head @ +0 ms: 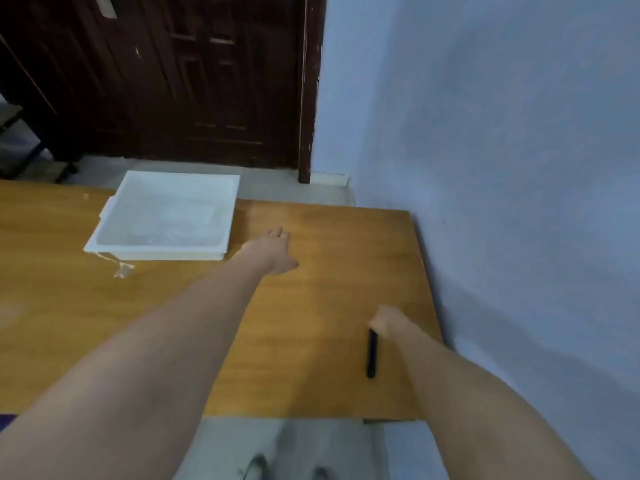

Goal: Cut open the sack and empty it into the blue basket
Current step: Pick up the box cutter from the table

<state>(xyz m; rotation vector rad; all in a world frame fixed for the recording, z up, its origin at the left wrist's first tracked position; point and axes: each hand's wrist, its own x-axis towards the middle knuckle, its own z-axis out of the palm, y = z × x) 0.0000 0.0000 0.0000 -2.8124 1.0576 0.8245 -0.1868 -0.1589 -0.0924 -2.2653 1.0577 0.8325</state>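
The pale blue basket (221,216), a shallow square tray, sits at the far side of the wooden table (329,271); pale, blurry contents lie inside it. A bit of string and a light scrap (119,268) lie at its near left corner. No sack is clearly in view. My left hand (273,251) reaches forward just right of the basket, fingers stretched out and holding nothing. My right hand (388,322) is curled at the far end of a slim black cutter (372,353), which lies along the table pointing back at me.
A blue wall (502,168) runs right along the table's right edge. Beyond the table's far edge are a dark wooden door (207,81) and tiled floor. A dark chair base (65,168) stands at the far left. My legs show below the near edge.
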